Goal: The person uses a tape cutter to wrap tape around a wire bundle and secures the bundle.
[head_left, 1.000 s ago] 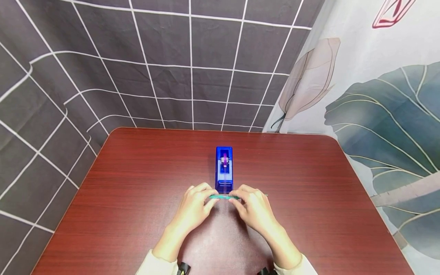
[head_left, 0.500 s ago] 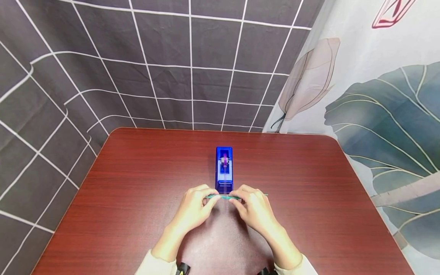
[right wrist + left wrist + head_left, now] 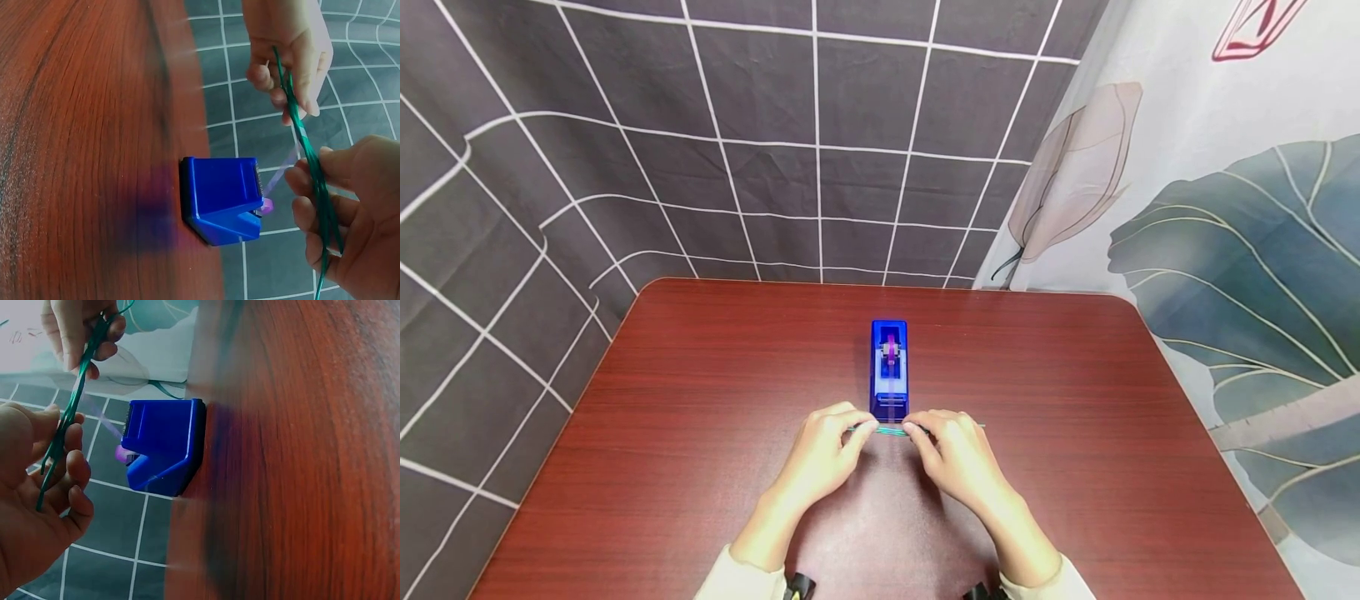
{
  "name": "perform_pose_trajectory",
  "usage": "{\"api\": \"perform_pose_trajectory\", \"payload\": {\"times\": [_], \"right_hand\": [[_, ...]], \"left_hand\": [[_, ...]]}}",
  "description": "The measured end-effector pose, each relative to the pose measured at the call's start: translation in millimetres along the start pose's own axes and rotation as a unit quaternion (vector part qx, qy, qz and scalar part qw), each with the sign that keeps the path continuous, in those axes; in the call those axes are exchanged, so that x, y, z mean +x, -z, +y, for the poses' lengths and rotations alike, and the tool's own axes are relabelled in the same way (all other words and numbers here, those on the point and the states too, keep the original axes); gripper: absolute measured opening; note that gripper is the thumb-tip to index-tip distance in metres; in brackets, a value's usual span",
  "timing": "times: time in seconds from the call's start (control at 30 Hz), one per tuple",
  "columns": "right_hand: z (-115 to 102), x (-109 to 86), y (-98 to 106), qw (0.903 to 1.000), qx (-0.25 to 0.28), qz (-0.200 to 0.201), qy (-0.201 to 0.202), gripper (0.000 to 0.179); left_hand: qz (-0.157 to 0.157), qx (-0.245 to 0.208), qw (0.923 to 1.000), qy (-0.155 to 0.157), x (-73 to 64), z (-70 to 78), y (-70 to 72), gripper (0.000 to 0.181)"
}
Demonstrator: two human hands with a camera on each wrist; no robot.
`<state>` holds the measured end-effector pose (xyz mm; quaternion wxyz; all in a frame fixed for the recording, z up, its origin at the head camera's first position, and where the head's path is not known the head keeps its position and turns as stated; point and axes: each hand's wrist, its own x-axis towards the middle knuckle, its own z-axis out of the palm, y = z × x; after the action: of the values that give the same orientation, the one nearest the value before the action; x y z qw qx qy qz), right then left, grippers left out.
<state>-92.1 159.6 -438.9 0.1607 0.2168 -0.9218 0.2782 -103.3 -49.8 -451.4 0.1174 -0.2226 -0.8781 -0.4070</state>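
Observation:
A bundle of thin green strands (image 3: 892, 432) is stretched sideways between both hands, just in front of the blue tape dispenser (image 3: 890, 400). My left hand (image 3: 823, 450) pinches its left part between thumb and fingers. On the other side my right hand (image 3: 958, 454) pinches the right part, with one strand end sticking out past the fingers. From the dispenser's toothed edge a strip of clear purplish tape (image 3: 281, 170) runs to the middle of the bundle, as the right wrist view shows. A whitish patch of tape lies on the strands there. The fingers hide much of the bundle.
The dispenser stands on a red-brown wooden table (image 3: 715, 367), with a purple tape roll (image 3: 891, 350) in it. A dark gridded curtain (image 3: 775, 167) hangs behind the table, and a white leaf-patterned curtain (image 3: 1210, 108) hangs at the right.
My left fingers have shifted slightly along the bundle, and my right fingertips have drawn a little to the right. The dispenser has stayed in place.

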Motion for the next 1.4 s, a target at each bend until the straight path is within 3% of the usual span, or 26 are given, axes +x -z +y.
{"api": "perform_pose_trajectory", "payload": {"times": [0.63, 0.93, 1.07, 1.2, 1.4], "right_hand": [[0.6, -1.1, -2.4, 0.9997, -0.019, 0.014, 0.006, 0.006], [0.4, 0.3, -2.5, 0.9991, -0.032, 0.017, 0.024, 0.007], [0.3, 0.9, -2.1, 0.9979, -0.048, 0.010, 0.043, 0.000], [0.1, 1.1, -1.7, 0.9960, -0.065, -0.004, 0.061, 0.005], [-2.2, 0.5, -0.3, 0.9951, -0.076, -0.016, 0.062, 0.004]], "left_hand": [[-0.016, -0.015, 0.9995, 0.022, 1.0, 1.5, 1.1, 0.004], [-0.008, -0.003, 0.9999, 0.014, 1.2, 0.7, -0.4, 0.004], [-0.005, 0.000, 0.9999, 0.010, 0.9, 0.2, -0.8, 0.004], [-0.002, 0.004, 1.0000, 0.009, 0.2, 0.0, -0.8, 0.004], [0.001, 0.006, 0.9999, 0.008, -0.6, -0.1, -1.0, 0.006]]}}
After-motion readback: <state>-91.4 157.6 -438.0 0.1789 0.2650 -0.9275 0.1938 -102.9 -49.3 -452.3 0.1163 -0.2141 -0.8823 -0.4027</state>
